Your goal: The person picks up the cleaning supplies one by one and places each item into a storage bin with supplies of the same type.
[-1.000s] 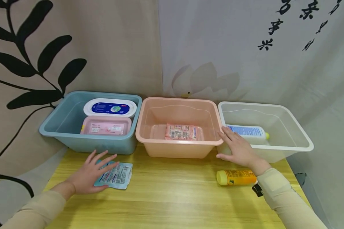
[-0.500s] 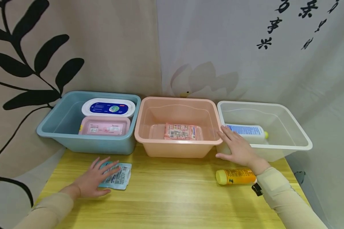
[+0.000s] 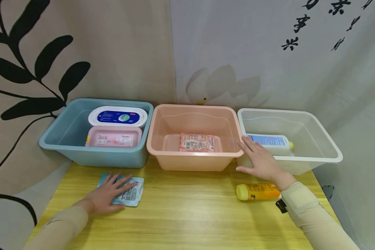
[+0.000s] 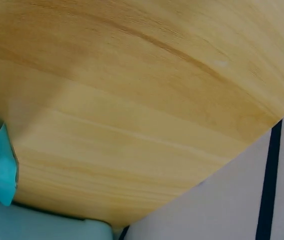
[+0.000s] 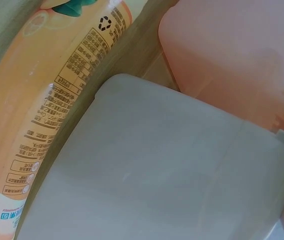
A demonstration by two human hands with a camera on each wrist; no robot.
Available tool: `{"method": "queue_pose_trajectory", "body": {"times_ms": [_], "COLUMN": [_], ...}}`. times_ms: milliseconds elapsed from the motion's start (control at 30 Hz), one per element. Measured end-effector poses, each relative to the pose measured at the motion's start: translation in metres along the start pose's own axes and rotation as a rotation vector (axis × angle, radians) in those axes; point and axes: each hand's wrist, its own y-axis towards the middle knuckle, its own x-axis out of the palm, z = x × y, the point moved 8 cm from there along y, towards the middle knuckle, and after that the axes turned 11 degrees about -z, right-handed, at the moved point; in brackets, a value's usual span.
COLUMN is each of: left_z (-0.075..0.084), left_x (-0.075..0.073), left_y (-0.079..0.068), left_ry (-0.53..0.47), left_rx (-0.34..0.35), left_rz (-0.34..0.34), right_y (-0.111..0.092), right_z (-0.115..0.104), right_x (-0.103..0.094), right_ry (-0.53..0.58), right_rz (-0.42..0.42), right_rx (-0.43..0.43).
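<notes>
My left hand (image 3: 107, 194) lies spread over a flat light-blue packet (image 3: 131, 194) on the table, covering its middle. In the left wrist view only a corner of the blue packet (image 4: 0, 167) shows. Fingers straight, my right hand (image 3: 262, 161) rests at the front left rim of the white bin (image 3: 309, 159), fingertips close to the peach bin (image 3: 190, 163). Below that wrist an orange bottle with a yellow cap (image 3: 259, 191) lies on its side, partly behind the sleeve. The right wrist view shows its printed label close up, beside the white bin wall (image 5: 157, 170).
Along the back stands a blue bin (image 3: 97, 156) holding a white-lidded pack (image 3: 118, 117) and a pink pack (image 3: 114, 137). Inside the peach bin lies a pink packet (image 3: 197, 143); a white bottle (image 3: 273, 144) lies in the white bin. Curtains hang behind the wooden table (image 3: 181, 215).
My left hand has slid slightly right and toward me across the blue packet, uncovering its far left corner. My right hand keeps its place at the bin rim.
</notes>
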Motion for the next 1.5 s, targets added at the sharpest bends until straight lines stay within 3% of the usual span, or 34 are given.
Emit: {"method": "queue_pose_trajectory", "body": {"times_ms": [167,500,667,833,967,1200,1500], "left_z": [0.0,0.004,0.01,0.012,0.017,0.032,0.042], "left_x": [0.007,0.003,0.005,0.006,0.001,-0.017,-0.038], "left_y": [0.003,0.009,0.014,0.015,0.018,0.024,0.031], "left_ry": [0.022,0.119,0.086,0.059,0.061,0.103,0.146], "left_rx": [0.009,0.034,0.072,0.055,0.063,0.158,0.198], "left_rz": [0.012,0.084,0.128,0.13,0.124,0.132,0.105], "right_y": [0.0,0.0,0.001,0.001,0.0,0.001,0.0], "right_z": [0.0,-0.001,-0.001,-0.001,0.0,0.001,0.0], "right_x": [0.0,-0.001,-0.002,-0.001,-0.001,-0.002,-0.002], "right_ry": [-0.002,-0.007,-0.015,-0.015,-0.017,-0.013,0.003], "right_rz": [-0.007,0.033,0.033,0.033,0.03,0.045,0.048], "right_rx": [0.004,-0.011,-0.013,-0.013,-0.01,-0.014,-0.019]}}
